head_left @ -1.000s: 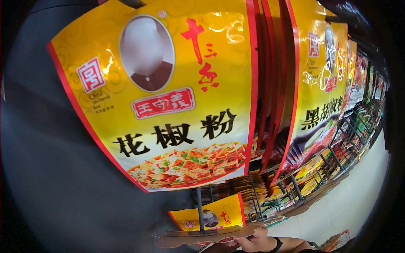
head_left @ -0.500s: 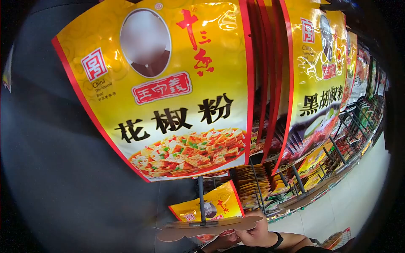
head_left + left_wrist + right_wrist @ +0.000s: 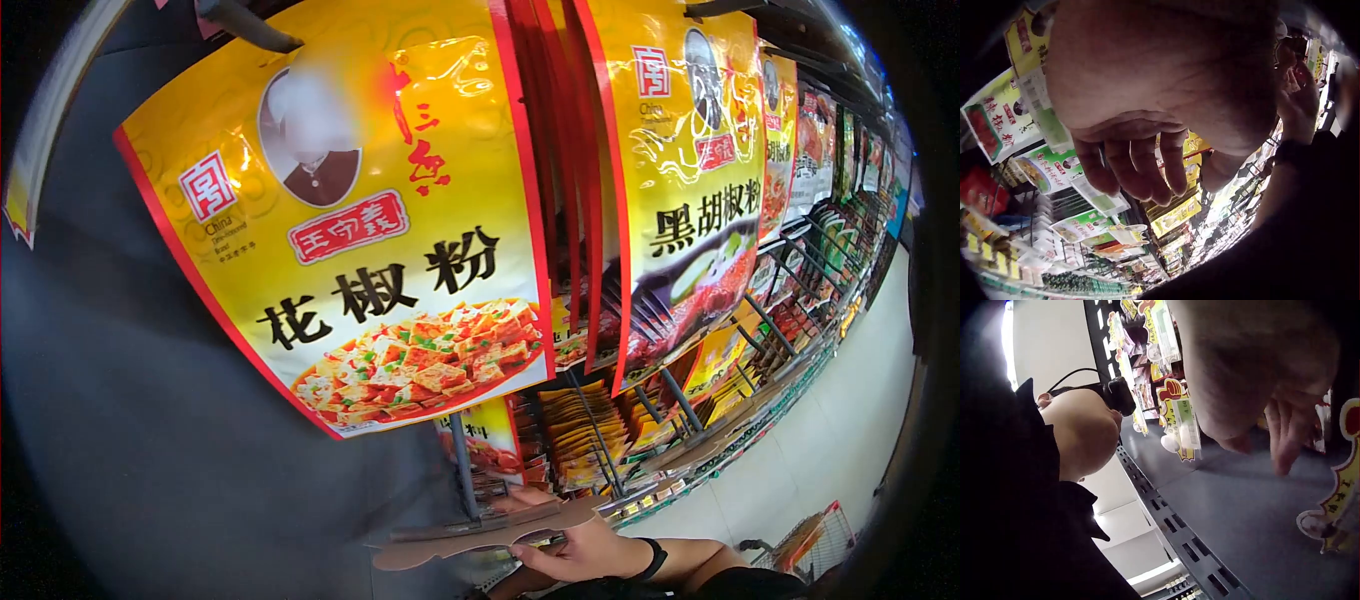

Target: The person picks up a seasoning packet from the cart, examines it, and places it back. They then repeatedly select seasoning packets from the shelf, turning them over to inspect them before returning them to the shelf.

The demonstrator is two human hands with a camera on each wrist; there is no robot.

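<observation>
Brown cardboard tag [image 3: 480, 535] above fingers [image 3: 545, 560]

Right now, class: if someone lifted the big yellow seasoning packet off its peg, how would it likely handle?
The yellow seasoning packet would probably flex: its glossy film shows wrinkled highlights. It hangs flat from a peg, so it is likely light for its size. The shiny surface may feel slippery, so pinching an edge seems safest.
</observation>
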